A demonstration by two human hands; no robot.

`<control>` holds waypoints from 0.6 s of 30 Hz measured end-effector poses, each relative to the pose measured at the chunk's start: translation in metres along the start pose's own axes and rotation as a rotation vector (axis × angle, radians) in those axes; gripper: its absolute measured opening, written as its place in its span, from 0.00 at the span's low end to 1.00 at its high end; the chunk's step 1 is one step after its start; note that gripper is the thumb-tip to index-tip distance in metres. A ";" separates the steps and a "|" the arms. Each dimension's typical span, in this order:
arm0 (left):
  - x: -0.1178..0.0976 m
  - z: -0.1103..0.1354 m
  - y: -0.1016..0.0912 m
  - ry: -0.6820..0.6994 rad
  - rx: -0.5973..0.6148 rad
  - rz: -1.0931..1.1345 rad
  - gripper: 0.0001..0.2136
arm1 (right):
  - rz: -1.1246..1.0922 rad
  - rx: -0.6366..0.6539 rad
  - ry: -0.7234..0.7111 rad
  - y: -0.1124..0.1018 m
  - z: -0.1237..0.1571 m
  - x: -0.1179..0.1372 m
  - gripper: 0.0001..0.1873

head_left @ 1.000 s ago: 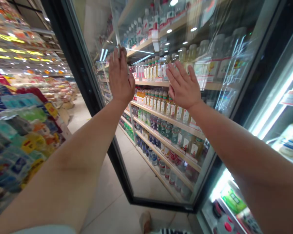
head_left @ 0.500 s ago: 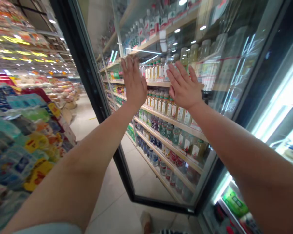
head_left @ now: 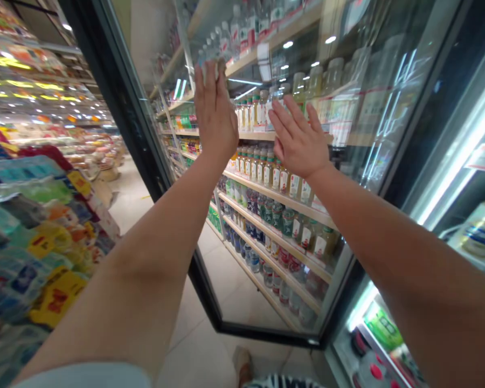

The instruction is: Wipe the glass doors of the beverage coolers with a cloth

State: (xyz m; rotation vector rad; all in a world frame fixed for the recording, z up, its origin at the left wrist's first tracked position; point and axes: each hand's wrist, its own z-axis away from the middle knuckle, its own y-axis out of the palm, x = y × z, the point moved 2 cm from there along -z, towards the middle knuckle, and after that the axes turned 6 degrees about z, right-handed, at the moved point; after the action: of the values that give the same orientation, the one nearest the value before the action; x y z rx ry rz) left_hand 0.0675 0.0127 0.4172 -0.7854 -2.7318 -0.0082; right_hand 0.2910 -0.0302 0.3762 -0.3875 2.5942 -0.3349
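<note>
My left hand (head_left: 216,116) lies flat with fingers pointing up, palm toward the glass door (head_left: 242,291) of an upright cooler. A small greyish-beige patch shows past its fingertips; whether it is a cloth or a reflection I cannot tell. Lower and to the right, my right hand (head_left: 301,137) is also laid flat toward the pane, its fingers stretched out and slightly apart. No held object shows in it. Both palms are hidden from me. The door stands swung out, its black frame (head_left: 117,102) running down on the left.
Through the glass, shelves (head_left: 275,231) of bottled drinks (head_left: 267,172) are visible. The lit cooler interior (head_left: 392,353) is at right, with packaged goods inside. Stacked packages (head_left: 52,258) line the left side. Pale floor tiles (head_left: 189,334) and a foot (head_left: 243,361) appear below.
My left hand has slid upward along the glass. The right hand stays at nearly the same place on the pane. My view has turned slightly to the right.
</note>
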 end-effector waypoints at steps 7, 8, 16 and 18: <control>-0.023 0.027 -0.011 0.504 0.392 0.117 0.26 | -0.014 0.011 0.012 -0.003 0.000 0.001 0.32; -0.012 0.021 -0.012 0.521 0.372 0.112 0.26 | -0.014 0.012 0.015 -0.003 0.000 0.001 0.32; 0.007 0.018 -0.012 0.249 0.024 0.092 0.26 | -0.027 0.005 -0.006 -0.002 0.002 -0.002 0.32; -0.002 0.024 -0.015 0.418 0.255 0.125 0.26 | -0.026 -0.002 -0.008 -0.002 0.003 -0.003 0.32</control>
State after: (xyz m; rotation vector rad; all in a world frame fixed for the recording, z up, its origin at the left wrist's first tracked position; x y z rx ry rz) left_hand 0.0544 0.0012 0.3948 -0.7783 -2.2334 0.1781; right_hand 0.2954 -0.0315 0.3755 -0.4234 2.5836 -0.3387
